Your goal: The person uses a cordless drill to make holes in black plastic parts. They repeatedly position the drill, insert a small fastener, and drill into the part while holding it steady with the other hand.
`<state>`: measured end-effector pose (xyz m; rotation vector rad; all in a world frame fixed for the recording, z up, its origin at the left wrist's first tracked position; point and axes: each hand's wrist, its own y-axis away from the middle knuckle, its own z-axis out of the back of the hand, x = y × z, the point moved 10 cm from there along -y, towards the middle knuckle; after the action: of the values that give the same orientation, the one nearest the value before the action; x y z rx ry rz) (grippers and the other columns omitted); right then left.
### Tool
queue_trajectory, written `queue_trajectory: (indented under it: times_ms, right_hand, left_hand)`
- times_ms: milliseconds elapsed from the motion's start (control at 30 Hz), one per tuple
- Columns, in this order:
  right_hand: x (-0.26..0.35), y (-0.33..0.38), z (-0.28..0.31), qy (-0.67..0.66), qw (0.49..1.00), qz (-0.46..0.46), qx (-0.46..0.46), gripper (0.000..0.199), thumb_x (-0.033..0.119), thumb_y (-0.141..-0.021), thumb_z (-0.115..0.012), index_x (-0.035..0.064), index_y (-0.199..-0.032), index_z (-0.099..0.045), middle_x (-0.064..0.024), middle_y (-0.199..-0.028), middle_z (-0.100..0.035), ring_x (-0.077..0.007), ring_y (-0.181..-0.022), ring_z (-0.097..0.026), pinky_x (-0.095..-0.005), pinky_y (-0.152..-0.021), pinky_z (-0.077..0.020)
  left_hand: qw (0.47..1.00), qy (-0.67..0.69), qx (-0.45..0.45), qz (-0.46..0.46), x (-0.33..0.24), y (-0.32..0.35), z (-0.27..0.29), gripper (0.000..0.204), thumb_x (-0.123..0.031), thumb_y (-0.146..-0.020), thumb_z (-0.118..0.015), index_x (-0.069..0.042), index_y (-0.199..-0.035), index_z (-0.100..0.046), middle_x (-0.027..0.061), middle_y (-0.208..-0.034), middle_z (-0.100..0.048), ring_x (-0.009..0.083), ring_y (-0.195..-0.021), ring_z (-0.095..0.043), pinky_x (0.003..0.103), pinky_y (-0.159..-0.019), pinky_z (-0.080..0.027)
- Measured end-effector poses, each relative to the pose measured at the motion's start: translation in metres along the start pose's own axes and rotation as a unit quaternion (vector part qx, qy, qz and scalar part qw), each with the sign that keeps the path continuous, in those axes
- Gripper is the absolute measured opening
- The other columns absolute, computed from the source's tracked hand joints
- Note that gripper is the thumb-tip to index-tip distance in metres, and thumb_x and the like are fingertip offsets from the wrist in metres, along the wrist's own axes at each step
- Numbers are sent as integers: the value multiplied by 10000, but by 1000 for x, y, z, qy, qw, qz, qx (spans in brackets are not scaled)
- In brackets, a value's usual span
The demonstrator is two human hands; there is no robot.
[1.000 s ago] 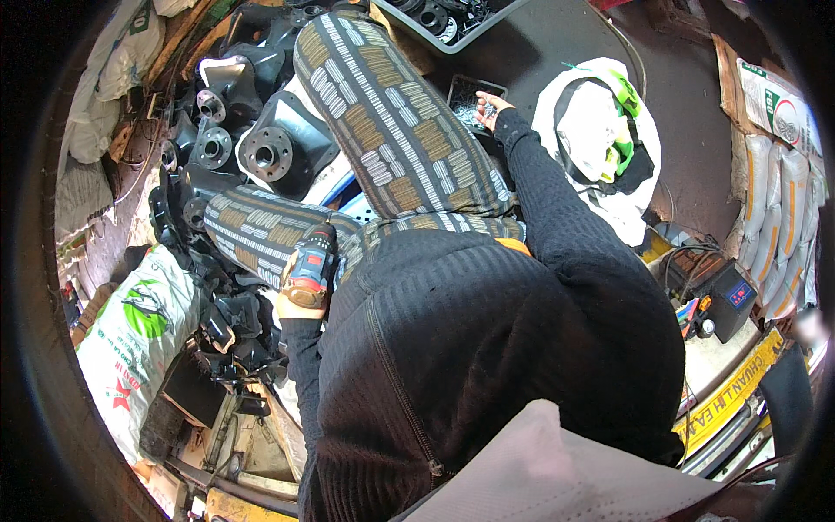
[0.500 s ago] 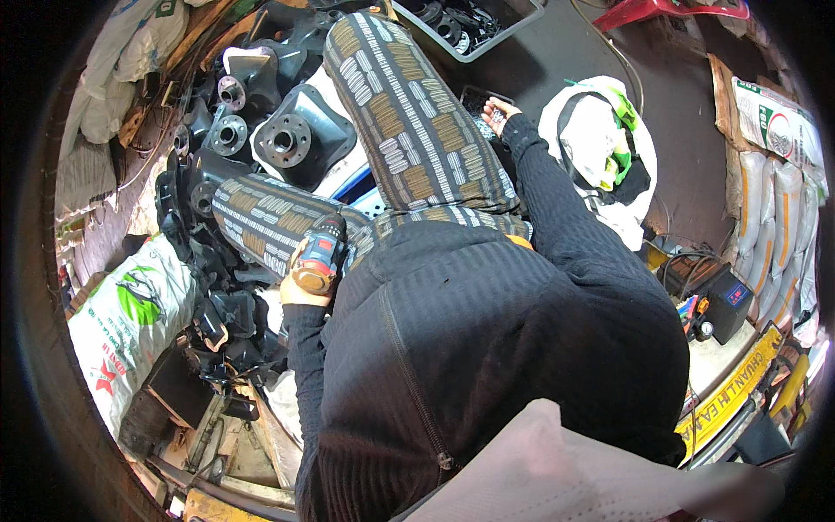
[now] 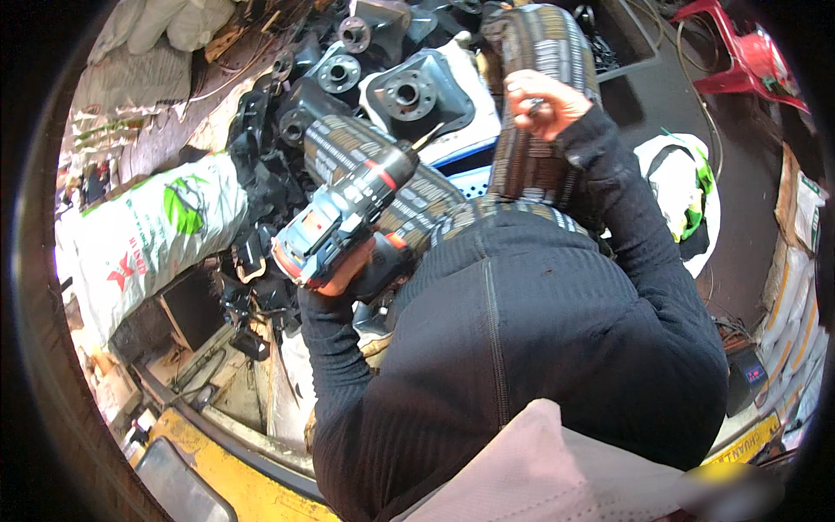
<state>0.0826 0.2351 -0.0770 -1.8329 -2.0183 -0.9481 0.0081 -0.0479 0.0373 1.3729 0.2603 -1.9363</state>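
Note:
My left hand (image 3: 348, 271) is wrapped round the grip of a cordless drill (image 3: 335, 222), blue-grey with a red ring and a dark chuck. Its thin bit (image 3: 427, 137) points up and to the right, toward a dark square part with a round, holed metal flange (image 3: 409, 90). That part lies on a white cloth-like surface (image 3: 477, 130) in front of my knees, and the bit appears apart from it. My right hand (image 3: 548, 103) is raised over my right thigh, with fingers curled round small dark metal pieces (image 3: 534, 107) too small to name.
Several similar flanged parts (image 3: 339, 74) are heaped at the far left. A white and green sack (image 3: 161, 230) lies left of my arm. Right of me are a white bag (image 3: 687, 187), a red plastic stool (image 3: 748, 56) and stacked sacks (image 3: 787, 296). A blue tray (image 3: 470, 184) shows between my legs.
My left hand has lifted the drill from beside my hip up toward the flanged part. My right hand has come inward over my thigh from beside the right leg. The view has shifted left.

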Motion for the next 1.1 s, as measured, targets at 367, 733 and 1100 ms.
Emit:
queue_trajectory:
  times_ms: [367, 733, 1100]
  right_hand:
    - [-122, -49, -30, -150, 972, -181, -10, 196, 126, -837, -629, -1, -985, -608, -48, -835, -595, -93, -729, -573, -250, -684, -542]
    - [-138, -62, -16, -202, 956, -211, -35, 155, 167, -859, -613, 34, -940, -610, -28, -794, -606, -101, -719, -613, -246, -658, -560]
    - [-150, -65, -16, -224, 946, -226, -64, 147, 153, -860, -613, 35, -948, -605, -17, -766, -582, -87, -694, -577, -251, -652, -562]
  left_hand:
    - [985, -166, 25, -26, 34, -9, 0, 226, -64, -783, -649, -17, -1004, -630, 64, -845, -653, 148, -686, -604, 279, -611, -477]
    - [993, -100, -9, 67, 49, -27, 9, 396, -173, -654, -792, -71, -1004, -638, 64, -959, -652, 233, -844, -641, 351, -755, -503]
    - [982, -187, 8, -40, 17, -47, 1, 453, -152, -669, -768, -83, -1080, -591, 70, -1035, -634, 228, -935, -626, 351, -802, -498]
